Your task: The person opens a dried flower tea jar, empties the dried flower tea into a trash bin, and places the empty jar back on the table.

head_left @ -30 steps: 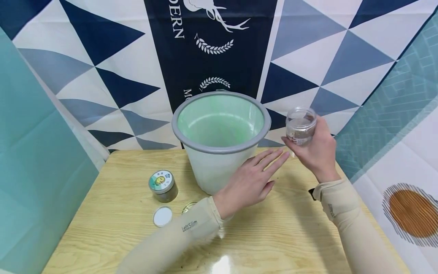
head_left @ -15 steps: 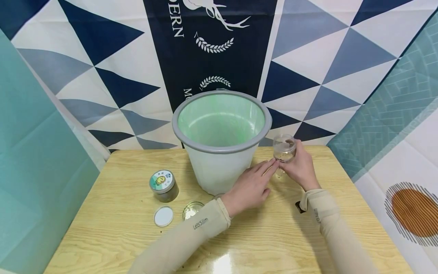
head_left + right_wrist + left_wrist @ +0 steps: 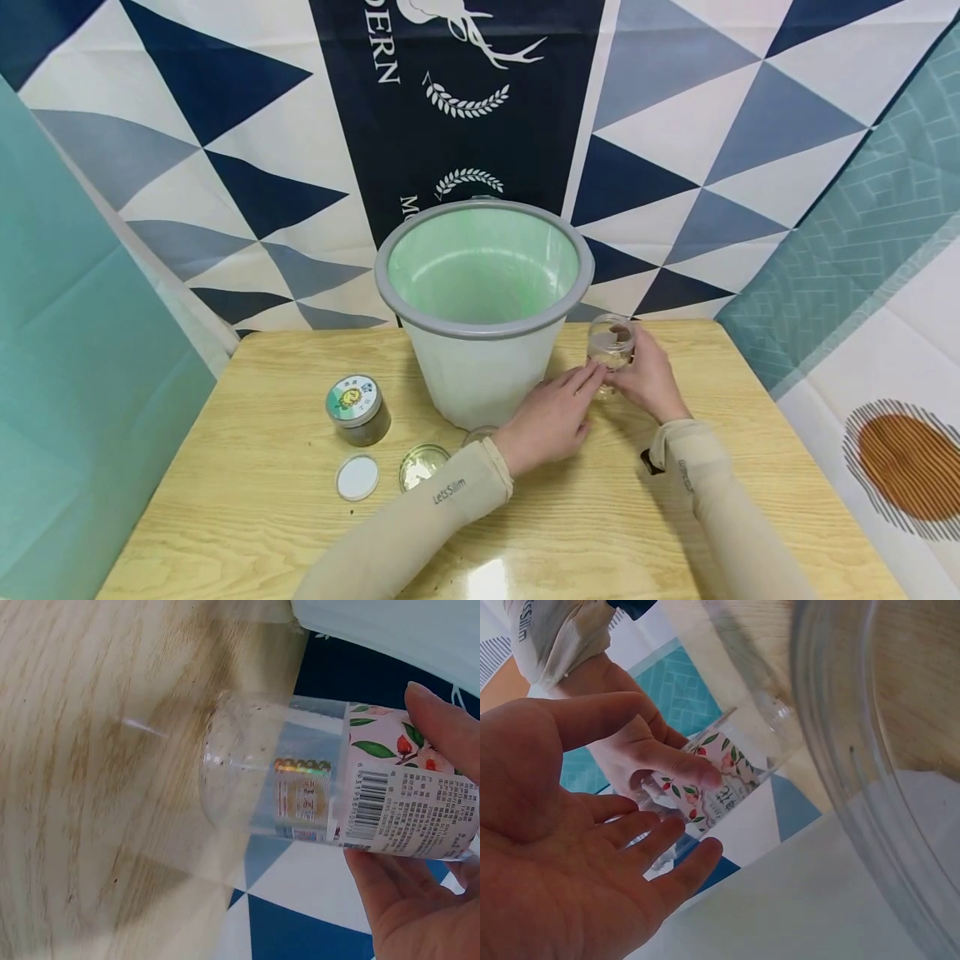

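My right hand (image 3: 651, 375) grips a clear plastic jar (image 3: 609, 340) low over the table's right rear, beside the bucket. The jar has a pink floral label (image 3: 401, 776) and a few dark specks inside its base. It is upright, with no lid on its mouth. My left hand (image 3: 551, 417) is held out with straight fingers, its fingertips right at the jar's side in the head view. In the left wrist view the left palm (image 3: 562, 847) holds nothing. A second clear container (image 3: 847, 750) shows close by, partly hidden behind the left forearm in the head view.
A white bucket (image 3: 480, 367) with a grey rim and green inside stands at the back centre. On the left are a round canister (image 3: 360, 412) with a printed lid, a white disc (image 3: 357, 477) and a gold-rimmed lid (image 3: 422, 465). A patterned cloth (image 3: 262, 183) hangs behind.
The right hand has brought the jar down and leftward, from raised beside the bucket's rim to low by its side. The left hand has shifted slightly left and down.
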{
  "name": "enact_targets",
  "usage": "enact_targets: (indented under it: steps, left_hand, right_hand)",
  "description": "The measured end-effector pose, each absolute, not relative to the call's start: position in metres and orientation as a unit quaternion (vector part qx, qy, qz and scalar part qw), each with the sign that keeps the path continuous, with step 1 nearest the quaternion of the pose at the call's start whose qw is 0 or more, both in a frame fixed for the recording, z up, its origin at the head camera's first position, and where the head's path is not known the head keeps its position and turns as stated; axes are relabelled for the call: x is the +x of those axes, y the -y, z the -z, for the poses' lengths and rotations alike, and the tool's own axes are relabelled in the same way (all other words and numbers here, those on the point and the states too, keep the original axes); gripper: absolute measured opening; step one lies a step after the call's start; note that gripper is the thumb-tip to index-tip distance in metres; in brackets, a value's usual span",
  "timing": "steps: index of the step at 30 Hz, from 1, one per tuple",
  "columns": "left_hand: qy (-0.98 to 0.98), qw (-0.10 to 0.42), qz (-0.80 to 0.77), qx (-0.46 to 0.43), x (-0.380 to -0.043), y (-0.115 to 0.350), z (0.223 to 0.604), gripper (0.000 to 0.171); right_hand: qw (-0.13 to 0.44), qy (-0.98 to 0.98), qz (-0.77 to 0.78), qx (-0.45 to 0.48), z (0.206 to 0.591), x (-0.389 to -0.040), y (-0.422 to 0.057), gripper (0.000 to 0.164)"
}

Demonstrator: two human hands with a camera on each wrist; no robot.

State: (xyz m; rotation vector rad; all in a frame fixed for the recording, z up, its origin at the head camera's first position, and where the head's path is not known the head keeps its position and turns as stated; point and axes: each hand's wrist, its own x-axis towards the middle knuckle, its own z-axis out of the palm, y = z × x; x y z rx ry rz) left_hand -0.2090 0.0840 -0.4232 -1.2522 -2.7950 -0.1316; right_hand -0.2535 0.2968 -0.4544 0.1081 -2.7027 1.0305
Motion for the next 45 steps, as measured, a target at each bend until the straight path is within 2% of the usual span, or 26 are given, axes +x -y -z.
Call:
enact_targets:
  steps: [10, 18, 21, 28, 35, 38, 40, 45]
  left_hand:
    - [0.92, -0.001, 0.043, -0.39, -0.21, -0.09, 0.424, 0.085]
    - [0.921, -0.001, 0.036, -0.389, -0.208, -0.09, 0.422, 0.085]
    - [0.92, 0.0, 0.038, -0.39, -0.209, -0.09, 0.421, 0.084]
    - [0.914, 0.02, 0.033, -0.403, -0.206, -0.084, 0.422, 0.077]
    - [0.852, 0.065, 0.044, -0.518, -0.198, -0.059, 0.411, 0.069]
    - [0.816, 0.111, 0.042, -0.566, -0.191, -0.04, 0.4, 0.06]
    - [0.797, 0.149, 0.069, -0.581, -0.185, -0.027, 0.394, 0.053]
    - [0.75, 0.263, 0.119, -0.595, -0.175, 0.007, 0.397, 0.042]
  right_hand:
    - [0.09, 0.923, -0.373, 0.031, 0.46, -0.253, -0.309, 0.081]
    - [0.071, 0.915, -0.397, 0.028, 0.465, -0.253, -0.311, 0.095]
    - [0.074, 0.912, -0.403, 0.026, 0.466, -0.254, -0.312, 0.094]
    - [0.064, 0.913, -0.401, 0.027, 0.471, -0.255, -0.308, 0.089]
    - [0.049, 0.896, -0.44, 0.036, 0.467, -0.246, -0.308, 0.109]
    - [0.08, 0.886, -0.453, 0.052, 0.46, -0.241, -0.312, 0.114]
    - [0.127, 0.883, -0.447, 0.064, 0.455, -0.237, -0.315, 0.113]
    - [0.269, 0.868, -0.406, 0.094, 0.445, -0.226, -0.317, 0.091]
